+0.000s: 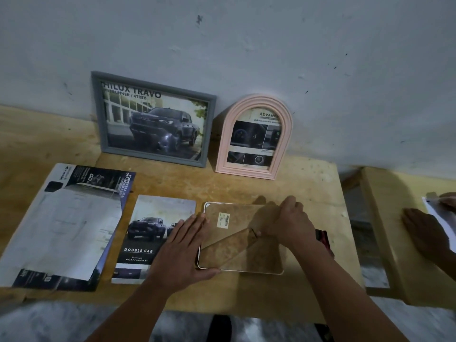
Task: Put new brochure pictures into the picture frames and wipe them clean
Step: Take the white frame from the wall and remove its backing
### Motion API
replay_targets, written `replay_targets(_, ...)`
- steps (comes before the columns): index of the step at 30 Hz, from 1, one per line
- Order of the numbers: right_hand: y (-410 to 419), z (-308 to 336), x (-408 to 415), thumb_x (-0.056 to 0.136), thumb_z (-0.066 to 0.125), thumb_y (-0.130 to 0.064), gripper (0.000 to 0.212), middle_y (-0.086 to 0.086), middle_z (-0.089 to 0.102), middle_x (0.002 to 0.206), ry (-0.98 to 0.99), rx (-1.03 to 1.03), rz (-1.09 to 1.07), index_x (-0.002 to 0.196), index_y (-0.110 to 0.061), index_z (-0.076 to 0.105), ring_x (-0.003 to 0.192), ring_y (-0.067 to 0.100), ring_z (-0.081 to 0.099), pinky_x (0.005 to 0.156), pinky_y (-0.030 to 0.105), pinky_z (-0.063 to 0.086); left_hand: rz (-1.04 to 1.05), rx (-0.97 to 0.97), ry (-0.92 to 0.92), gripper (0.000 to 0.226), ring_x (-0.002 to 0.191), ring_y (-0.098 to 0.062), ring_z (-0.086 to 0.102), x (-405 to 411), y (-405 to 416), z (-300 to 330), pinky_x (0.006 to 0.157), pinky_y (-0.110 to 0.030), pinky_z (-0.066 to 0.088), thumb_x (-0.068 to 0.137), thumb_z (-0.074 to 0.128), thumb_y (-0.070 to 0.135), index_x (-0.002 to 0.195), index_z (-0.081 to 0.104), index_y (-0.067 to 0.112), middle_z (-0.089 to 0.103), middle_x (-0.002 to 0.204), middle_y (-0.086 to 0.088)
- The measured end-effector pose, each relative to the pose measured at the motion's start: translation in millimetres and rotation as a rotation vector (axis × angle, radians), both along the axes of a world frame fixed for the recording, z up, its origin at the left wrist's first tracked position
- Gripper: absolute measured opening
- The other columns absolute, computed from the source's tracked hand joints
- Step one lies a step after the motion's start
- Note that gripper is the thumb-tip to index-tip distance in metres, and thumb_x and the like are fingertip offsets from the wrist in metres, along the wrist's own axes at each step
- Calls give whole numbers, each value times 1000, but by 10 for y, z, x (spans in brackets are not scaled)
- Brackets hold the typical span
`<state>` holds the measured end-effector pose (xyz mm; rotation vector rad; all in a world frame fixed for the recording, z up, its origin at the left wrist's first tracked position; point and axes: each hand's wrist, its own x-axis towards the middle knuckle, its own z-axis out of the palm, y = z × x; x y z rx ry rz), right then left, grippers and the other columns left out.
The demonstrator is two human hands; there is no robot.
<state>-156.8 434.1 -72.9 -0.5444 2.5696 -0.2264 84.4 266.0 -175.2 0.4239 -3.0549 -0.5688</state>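
We have the white frame [240,239] lying face down on the desk [308,183], its brown backing board [237,218] up, just in front of the pink arched frame [254,137]. Our left hand [183,253] lies flat with straight fingers on the white frame's left edge, steadying it. Our right hand [287,222] curls over the back near the fold-out stand [229,245]; we judge it is working a retaining tab, though we cannot tell exactly what the fingers pinch.

To do this well, we should keep the left palm pressing so the white frame does not slide, and turn each tab gently before lifting the board.

The white frame's long axis runs roughly toward the wall [246,45] and back toward us, slightly tilted. The double cab brochure [148,233] lies just left of it, partly under our left hand.
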Motion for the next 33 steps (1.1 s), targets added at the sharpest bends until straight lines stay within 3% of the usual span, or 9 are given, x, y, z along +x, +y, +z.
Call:
replay_targets(7,54,89,-58,71,92,-31,87,0,50,102,-267,-142,-146,125,-16,24,98,23,59,75,37,58,10,17,-35,120,162,-17,4,-4,3,33,128,-47,12,79,40,98,167,4,25,12,175,0)
replay_targets(13,365,153,-201,94,62,0,34,11,73,94,-314,-451,-317,123,-15,55,90,29,71,70,39,61,14,22,-3,122,162,-16,6,17,-11,15,128,-45,12,79,42,96,167,5,21,6,176,2)
replay_targets(15,540,250,-260,98,60,-5,27,10,76,99,-364,-633,-450,119,-22,62,96,29,72,73,38,62,7,18,0,122,162,-18,9,11,-17,-6,127,-46,14,79,43,96,167,8,20,6,176,2)
replay_targets(17,711,335,-389,100,60,-11,26,8,75,105,-357,-737,-559,118,-29,66,101,30,71,84,50,61,-4,11,-2,122,161,-20,13,5,-11,-23,126,-48,16,79,43,95,167,11,18,9,175,1)
replay_targets(21,1049,474,-844,100,57,-18,33,8,67,122,-130,-876,-843,127,-35,65,108,35,65,89,60,57,5,10,-2,123,161,-21,16,-7,0,-21,124,-48,18,78,46,95,167,13,18,13,175,-1)
replay_targets(25,1131,549,-1234,103,50,-19,38,2,57,124,168,-798,-889,141,-21,58,110,23,52,88,37,45,1,1,-14,122,160,-21,17,-11,4,-9,124,-48,19,78,47,95,167,15,18,14,175,-1)
replay_targets(27,1066,481,-1399,102,52,-13,39,4,58,124,171,-831,-896,141,-13,57,111,20,52,94,32,45,1,1,-26,122,160,-21,17,-17,6,3,124,-48,18,78,47,95,167,16,18,13,175,0)
replay_targets(30,959,305,-1564,99,57,-8,46,11,60,137,137,-785,-878,144,-14,54,120,27,58,108,38,47,2,0,-38,120,161,-20,16,-29,12,2,125,-47,16,78,47,95,167,16,19,12,175,0)
replay_targets(33,879,176,-1566,94,60,-17,46,7,63,125,100,-678,-743,139,-16,54,119,31,60,101,45,51,-5,-11,-49,119,161,-21,14,-15,-1,0,125,-48,16,79,45,95,167,14,19,9,175,0)
